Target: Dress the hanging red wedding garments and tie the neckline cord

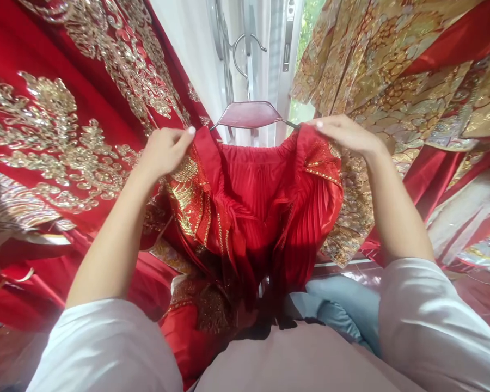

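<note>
A pleated red skirt (265,201) hangs from a dark pink hanger (250,114) with a metal hook, in front of a window; its satin folds fall in fine vertical ridges, and gold embroidery edges the waistband; the left hand (165,149) pinches the left waistband corner, the right hand (343,133) grips the right corner; embroidered red garments (65,136) hang beside.
</note>
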The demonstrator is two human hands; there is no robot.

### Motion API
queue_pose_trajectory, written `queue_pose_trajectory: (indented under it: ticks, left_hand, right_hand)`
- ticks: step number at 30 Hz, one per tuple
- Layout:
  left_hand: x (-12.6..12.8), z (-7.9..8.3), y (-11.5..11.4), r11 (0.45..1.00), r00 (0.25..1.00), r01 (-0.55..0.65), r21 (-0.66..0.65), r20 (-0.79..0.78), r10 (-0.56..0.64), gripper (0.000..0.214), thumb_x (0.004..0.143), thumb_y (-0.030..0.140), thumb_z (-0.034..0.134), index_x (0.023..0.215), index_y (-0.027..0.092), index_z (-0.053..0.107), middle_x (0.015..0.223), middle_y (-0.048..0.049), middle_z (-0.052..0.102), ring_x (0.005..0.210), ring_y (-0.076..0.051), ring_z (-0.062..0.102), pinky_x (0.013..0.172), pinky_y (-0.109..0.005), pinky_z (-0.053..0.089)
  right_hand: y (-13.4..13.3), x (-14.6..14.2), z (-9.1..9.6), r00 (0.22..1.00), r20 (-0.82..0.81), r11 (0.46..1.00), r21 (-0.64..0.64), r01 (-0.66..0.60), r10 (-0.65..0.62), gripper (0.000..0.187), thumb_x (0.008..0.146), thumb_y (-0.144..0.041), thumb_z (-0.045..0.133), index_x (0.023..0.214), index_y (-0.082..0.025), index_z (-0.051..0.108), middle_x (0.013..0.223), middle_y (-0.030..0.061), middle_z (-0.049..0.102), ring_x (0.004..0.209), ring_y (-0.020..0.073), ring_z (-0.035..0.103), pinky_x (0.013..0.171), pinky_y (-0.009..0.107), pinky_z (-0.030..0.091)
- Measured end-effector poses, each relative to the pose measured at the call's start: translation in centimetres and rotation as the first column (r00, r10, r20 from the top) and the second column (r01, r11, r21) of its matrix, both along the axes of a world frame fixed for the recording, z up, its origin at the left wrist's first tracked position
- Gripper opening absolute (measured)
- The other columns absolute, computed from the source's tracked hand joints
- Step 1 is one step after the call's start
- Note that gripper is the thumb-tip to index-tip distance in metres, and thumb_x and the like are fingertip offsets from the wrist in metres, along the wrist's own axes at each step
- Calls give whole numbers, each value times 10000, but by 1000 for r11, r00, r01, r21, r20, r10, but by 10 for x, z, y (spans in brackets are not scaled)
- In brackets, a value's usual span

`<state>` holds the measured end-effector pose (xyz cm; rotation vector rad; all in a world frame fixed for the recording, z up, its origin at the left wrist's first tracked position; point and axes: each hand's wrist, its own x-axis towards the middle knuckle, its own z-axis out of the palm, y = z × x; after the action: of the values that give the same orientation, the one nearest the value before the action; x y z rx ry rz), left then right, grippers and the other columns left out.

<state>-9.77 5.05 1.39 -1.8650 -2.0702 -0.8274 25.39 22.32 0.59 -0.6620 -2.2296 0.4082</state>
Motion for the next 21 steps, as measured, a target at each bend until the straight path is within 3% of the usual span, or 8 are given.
queue_pose_trajectory:
  ticks: [3,5,7,11,15,17,21]
  left_hand:
    - [5,-9,-9,1000,1000,21,21,-23,-21,411,882,467,354,591,191,263,568,38,303,577,-102,273,563,-227,239]
    - [3,-13,-7,999,999,21,35,26,-22,403,876,459,358,590,197,252,559,42,277,567,-103,260,550,-230,223]
    - [0,-15,-4,999,999,31,21,39,-32,416,871,463,361,574,198,238,545,46,246,548,-97,243,542,-231,214]
    - [-4,-10,-2,996,993,84,-13,82,-82,428,855,478,360,561,203,215,526,58,221,507,-79,218,519,-222,205]
    - [-2,-8,-5,994,987,102,-25,129,-98,411,834,469,377,560,208,218,506,64,220,483,-78,213,501,-223,200]
    - [-2,-9,-4,995,984,101,-17,147,-97,406,826,466,385,559,210,217,503,64,217,481,-80,207,495,-226,197]
    - [-4,-13,0,993,979,118,14,165,-118,408,818,476,396,564,214,211,510,61,216,485,-85,203,490,-233,190]
  right_hand:
    - [6,11,-14,997,-33,992,-106,-76,72,564,748,-721,524,726,-167,631,751,33,635,790,199,595,775,351,486]
    - [4,6,-30,989,-141,998,-63,29,-37,609,781,-748,441,691,-169,607,699,36,605,739,197,584,740,349,488]
    - [-2,-2,-45,947,-253,978,26,209,-196,614,835,-723,366,722,-171,609,714,49,599,766,208,586,763,360,481]
    - [-22,-11,-65,835,-367,831,225,508,-411,549,935,-580,259,987,-180,631,984,108,635,982,249,577,887,418,439]
    - [-52,-3,-89,762,-328,643,409,648,-559,459,924,-485,335,1156,-172,578,1184,149,573,1127,296,515,942,472,398]
    - [-67,2,-104,722,-238,600,422,679,-650,471,874,-464,439,1212,-151,541,1182,171,566,1073,317,538,871,457,438]
    - [-86,21,-117,646,-93,593,316,741,-758,531,842,-335,472,1337,-152,410,1088,155,602,843,283,602,657,374,469]
